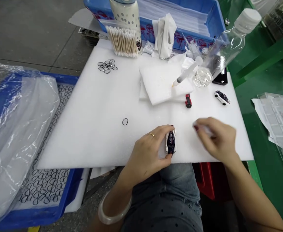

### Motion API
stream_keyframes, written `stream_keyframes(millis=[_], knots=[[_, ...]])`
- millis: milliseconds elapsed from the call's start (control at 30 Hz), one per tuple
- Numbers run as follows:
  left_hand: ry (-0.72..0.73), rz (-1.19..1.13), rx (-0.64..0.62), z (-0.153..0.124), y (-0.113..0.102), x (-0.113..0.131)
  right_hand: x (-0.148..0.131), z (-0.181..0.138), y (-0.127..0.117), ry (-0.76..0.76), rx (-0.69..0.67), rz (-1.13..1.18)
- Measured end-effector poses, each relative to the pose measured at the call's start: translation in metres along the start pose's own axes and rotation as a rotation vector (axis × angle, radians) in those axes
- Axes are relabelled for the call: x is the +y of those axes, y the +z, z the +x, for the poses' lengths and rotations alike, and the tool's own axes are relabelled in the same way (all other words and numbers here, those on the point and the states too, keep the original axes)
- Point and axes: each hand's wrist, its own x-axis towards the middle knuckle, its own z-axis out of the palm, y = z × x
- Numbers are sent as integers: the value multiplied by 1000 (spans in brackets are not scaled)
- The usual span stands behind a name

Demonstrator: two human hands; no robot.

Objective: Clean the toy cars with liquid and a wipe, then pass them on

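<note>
Closest to the camera is the person's lap in denim (177, 193), and just beyond it the left hand (148, 154), with a pale bracelet (113, 212) on the wrist and a thin ring (152, 134) on one finger. This hand is closed around a small toy car (170, 141), which rests on the near edge of a white foam sheet (95, 129). The car's long axis points straight away from the person. The thumb presses its near end and the fingertips curl over its far end, so the hand comes at it from the left and the roof and right flank stay bare. The right hand (219, 140) hovers just to the right of the car without touching it, wrist low and knuckles up, its fingertips turned toward the car. It is blurred. The fingers look pinched on something small and pale, but I cannot tell whether they hold anything. Of the two hands, the left is on the car and the right is near it, with a gap of bare foam between. Left of the car and a little farther out lies a single black ring (125, 121). Beyond the car to the right are a red-handled tool (188, 101) and a second toy car (221, 97). Farther beyond it sit folded white cloths (161, 83), and a syringe (186, 74) rests with its tip on them.
</note>
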Motion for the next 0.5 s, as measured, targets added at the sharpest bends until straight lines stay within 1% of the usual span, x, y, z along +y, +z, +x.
stream_keyframes(millis=[33,67,100,133,200,267,367,433,500], knots=[[-11,-4,-13,0,-1,0,-4,-5,9,-140,-87,-95],[-22,-10,-27,0,-2,1,-6,-9,16,-261,-141,-149],[-31,-16,-36,0,-2,1,-7,-12,22,-350,-157,-169],[-37,-22,-41,1,-3,1,-7,-13,27,-401,-164,-176],[-42,-34,-43,1,-4,2,-5,-14,32,-458,-175,-180],[-49,-38,-42,2,-4,2,-5,-14,35,-472,-201,-186],[-58,-37,-38,2,-3,2,-6,-16,34,-446,-237,-171],[-60,-37,-38,2,-2,2,-5,-17,27,-401,-275,-145],[-63,-42,-38,2,-2,1,-3,-16,15,-307,-293,-80]])
